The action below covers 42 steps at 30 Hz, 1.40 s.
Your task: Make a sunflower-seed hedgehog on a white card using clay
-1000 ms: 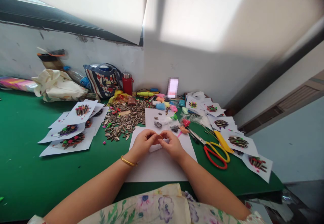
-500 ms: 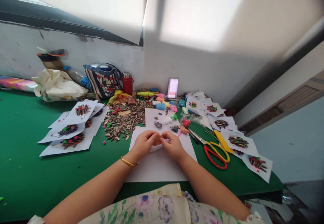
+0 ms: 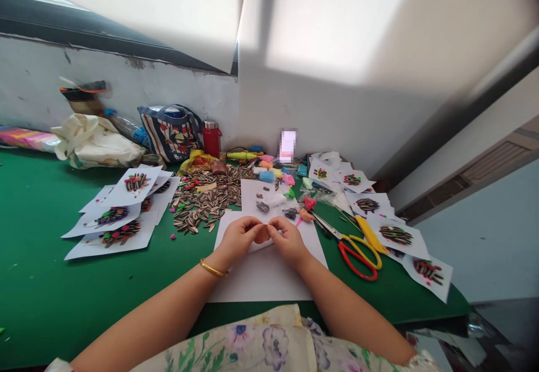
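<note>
Clay piece (image 3: 262,235), one, lower centre of frame, over white paper (image 3: 269,282). Grip: left hand (image 3: 239,238) and right hand (image 3: 288,240) both closed on it, pinching opposite sides. Orange-brown, flattened, lower edge rounded; remainder partly hidden by hands.

Red bottle (image 3: 211,141) beside striped bag (image 3: 170,136); cream bag (image 3: 96,143) farther left.

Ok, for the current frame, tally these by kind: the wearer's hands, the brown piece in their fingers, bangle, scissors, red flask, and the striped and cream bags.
Hands (left hand, right hand): 2
Brown piece: 1
Bangle: 1
Scissors: 1
Red flask: 1
Bags (striped bag, cream bag): 2
Total: 8
</note>
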### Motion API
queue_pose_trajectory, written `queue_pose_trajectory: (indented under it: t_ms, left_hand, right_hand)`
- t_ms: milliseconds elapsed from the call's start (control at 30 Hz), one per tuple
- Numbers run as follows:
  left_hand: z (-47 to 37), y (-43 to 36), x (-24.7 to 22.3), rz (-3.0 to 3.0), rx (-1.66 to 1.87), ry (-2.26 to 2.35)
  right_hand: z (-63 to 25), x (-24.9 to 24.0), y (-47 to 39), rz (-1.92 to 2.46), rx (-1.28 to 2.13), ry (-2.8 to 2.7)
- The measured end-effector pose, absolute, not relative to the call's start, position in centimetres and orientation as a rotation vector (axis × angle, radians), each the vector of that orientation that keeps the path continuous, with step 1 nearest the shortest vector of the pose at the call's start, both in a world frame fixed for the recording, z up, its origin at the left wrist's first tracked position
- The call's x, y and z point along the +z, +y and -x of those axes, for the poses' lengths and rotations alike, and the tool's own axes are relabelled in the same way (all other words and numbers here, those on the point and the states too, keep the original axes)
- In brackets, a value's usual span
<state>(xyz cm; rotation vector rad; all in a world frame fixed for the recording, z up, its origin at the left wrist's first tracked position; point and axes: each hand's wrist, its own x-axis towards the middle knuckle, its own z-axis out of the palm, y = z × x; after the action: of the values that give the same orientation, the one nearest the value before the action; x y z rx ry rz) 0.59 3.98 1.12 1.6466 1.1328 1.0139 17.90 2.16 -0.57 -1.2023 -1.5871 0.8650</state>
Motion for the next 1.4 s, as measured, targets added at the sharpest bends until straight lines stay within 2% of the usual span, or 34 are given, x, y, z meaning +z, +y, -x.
queue_pose_trajectory:
  t_ms: [200, 667, 867, 1067, 1400]
  left_hand:
    - [-0.6, 4.2, 1.0, -1.537, 1.036, 1.114]
    - [-0.5, 4.4, 0.8, -1.323, 1.044, 0.896]
    - [-0.3, 5.3, 0.0, -1.39, 1.079, 0.959]
    - [0.0, 5.8, -1.0, -1.529, 1.052, 1.054]
    - [0.3, 6.1, -1.9, -1.791, 0.921, 1.194]
  right_hand:
    - [-17.7, -0.7, 2.1, 1.202, 0.929, -1.594]
    - [-18.0, -1.0, 2.6, 1.28, 0.824, -1.58]
    - [-18.5, -1.6, 3.2, 1.26, 0.811, -1.564]
    - [-18.9, -2.0, 3.8, 1.419, 0.583, -1.701]
    - [-18.6, -1.2, 3.8, 1.565, 0.556, -1.858]
